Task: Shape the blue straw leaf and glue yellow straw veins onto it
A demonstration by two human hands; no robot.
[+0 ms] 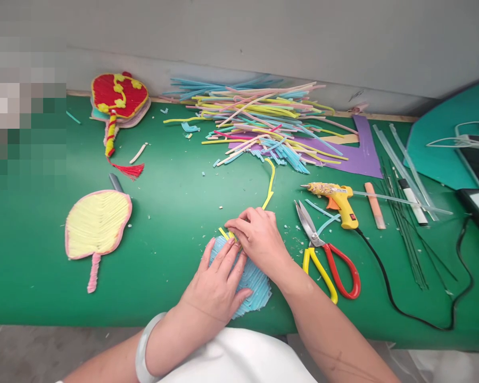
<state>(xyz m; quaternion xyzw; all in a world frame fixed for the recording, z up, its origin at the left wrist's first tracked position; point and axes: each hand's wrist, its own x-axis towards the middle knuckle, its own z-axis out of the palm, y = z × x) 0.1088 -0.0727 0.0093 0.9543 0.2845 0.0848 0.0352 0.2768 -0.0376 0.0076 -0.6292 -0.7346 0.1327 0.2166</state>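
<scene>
A light-blue fan-shaped piece (255, 290) made of pipe cleaners lies on the green table near its front edge. My left hand (215, 282) rests on it, fingers stretched out and pressing it down. Over its upper edge, my right hand (261, 239) is closed in a pinch on a yellow pipe cleaner (270, 183), whose bent free end sticks out past the knuckles. Short yellow ends (223, 233) show by the fingertips of both hands. My fingers hide where the yellow pieces meet the blue one.
Scissors (315, 236) and a yellow glue gun (341, 202) with a black cord lie to the right. Behind is a heap of coloured pipe cleaners (263, 114). Leftward are a yellow leaf-shaped fan (98, 221) and a red fan (117, 98) with a tassel. Thin green wires (407, 239) lie far right.
</scene>
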